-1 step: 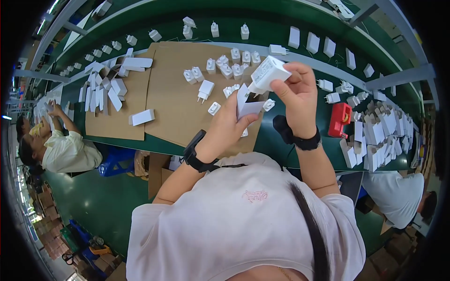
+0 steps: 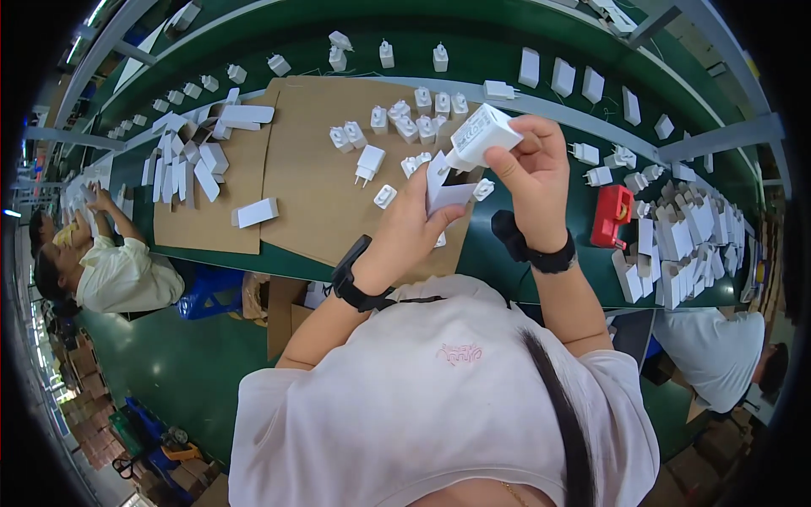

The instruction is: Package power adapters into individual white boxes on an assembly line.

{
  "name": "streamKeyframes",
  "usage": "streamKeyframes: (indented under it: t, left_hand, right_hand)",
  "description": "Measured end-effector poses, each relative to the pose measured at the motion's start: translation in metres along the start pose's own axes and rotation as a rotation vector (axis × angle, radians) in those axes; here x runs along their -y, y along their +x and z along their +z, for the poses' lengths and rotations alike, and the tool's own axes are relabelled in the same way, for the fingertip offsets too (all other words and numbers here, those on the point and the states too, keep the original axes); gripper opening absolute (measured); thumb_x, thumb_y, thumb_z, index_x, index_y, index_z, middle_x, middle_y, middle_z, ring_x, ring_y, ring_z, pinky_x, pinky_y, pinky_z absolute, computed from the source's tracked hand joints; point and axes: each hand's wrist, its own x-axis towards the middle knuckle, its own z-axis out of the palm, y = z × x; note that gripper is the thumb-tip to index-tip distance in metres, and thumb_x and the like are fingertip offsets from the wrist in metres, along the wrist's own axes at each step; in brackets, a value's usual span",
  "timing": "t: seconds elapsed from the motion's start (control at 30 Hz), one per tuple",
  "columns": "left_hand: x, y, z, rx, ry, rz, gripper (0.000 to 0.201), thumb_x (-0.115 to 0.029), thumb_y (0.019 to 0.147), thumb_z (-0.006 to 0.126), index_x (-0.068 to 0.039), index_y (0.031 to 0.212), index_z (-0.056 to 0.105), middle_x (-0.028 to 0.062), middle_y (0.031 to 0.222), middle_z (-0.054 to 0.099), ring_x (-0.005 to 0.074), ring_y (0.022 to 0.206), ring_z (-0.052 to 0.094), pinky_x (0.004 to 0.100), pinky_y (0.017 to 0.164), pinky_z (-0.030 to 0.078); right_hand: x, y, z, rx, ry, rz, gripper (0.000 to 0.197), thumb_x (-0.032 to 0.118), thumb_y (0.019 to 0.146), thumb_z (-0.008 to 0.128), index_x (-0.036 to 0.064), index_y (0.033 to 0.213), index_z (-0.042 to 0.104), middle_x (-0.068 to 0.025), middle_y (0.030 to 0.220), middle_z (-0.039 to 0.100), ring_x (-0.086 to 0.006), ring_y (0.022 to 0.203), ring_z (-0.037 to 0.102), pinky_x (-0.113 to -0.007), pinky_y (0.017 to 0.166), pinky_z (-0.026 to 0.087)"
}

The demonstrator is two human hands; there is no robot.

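A white plug-in charger [image 2: 483,135] is pinched between the thumb and fingers of my right hand [image 2: 532,165]. It tilts, its prong end low and to the left, with printing on the side facing me. My left hand [image 2: 404,232] grips a small white box [image 2: 450,197] with its flaps up. The charger's prong end is right at the box's mouth; I cannot tell whether they touch. Several white chargers [image 2: 407,128] stand on the brown cardboard sheet [image 2: 308,186] beyond my hands, and one charger [image 2: 369,163] lies nearer my left hand.
A pile of white boxes [image 2: 187,173] lies at the left, with a single box [image 2: 254,213] near it. To the right are a red tape dispenser [image 2: 610,217] and many stacked boxes [image 2: 676,241]. Chargers line the green bench's far side. Other people sit at both sides.
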Motion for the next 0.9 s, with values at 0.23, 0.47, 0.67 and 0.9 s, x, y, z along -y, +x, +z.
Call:
streamKeyframes:
  t: [0.23, 0.47, 0.67, 0.9]
  left_hand:
    - [-0.008, 0.006, 0.011, -0.036, -0.109, -0.024, 0.05, -0.016, 0.079, 0.063, 0.005, 0.116, 0.038, 0.0236, 0.098, 0.055, 0.0362, 0.09, 0.056, 0.0378, 0.074, 0.045]
    - [0.009, 0.017, 0.022, -0.115, -0.023, -0.101, 0.047, -0.016, 0.079, 0.063, 0.004, 0.113, 0.039, 0.024, 0.097, 0.055, 0.0374, 0.087, 0.056, 0.0393, 0.073, 0.045]
    - [0.005, 0.029, 0.016, -0.027, 0.175, -0.002, 0.053, -0.016, 0.078, 0.063, 0.004, 0.119, 0.037, 0.025, 0.106, 0.051, 0.0397, 0.096, 0.05, 0.0386, 0.08, 0.042]
    - [0.011, 0.038, 0.009, 0.083, -0.139, 0.012, 0.051, -0.019, 0.081, 0.06, 0.003, 0.121, 0.035, 0.0213, 0.108, 0.05, 0.033, 0.1, 0.05, 0.0366, 0.085, 0.04]
  right_hand:
    - [-0.006, -0.003, -0.023, -0.062, -0.03, 0.039, 0.034, 0.004, 0.077, 0.067, 0.0077, 0.102, 0.043, -0.0095, 0.095, 0.06, -0.0146, 0.088, 0.058, -0.024, 0.072, 0.046]
    - [-0.006, 0.006, -0.04, -0.066, -0.412, 0.003, 0.035, 0.006, 0.074, 0.07, 0.0057, 0.099, 0.046, -0.0089, 0.093, 0.059, -0.0141, 0.086, 0.058, -0.023, 0.074, 0.044]
    - [-0.021, 0.009, -0.048, 0.06, -0.292, 0.044, 0.034, 0.005, 0.071, 0.072, 0.0059, 0.095, 0.048, -0.0051, 0.093, 0.055, -0.0135, 0.09, 0.057, -0.023, 0.076, 0.045]
    - [-0.017, 0.024, -0.055, 0.095, -0.341, 0.07, 0.035, 0.007, 0.07, 0.073, 0.0053, 0.098, 0.052, -0.0079, 0.099, 0.058, -0.0156, 0.093, 0.058, -0.026, 0.079, 0.046]
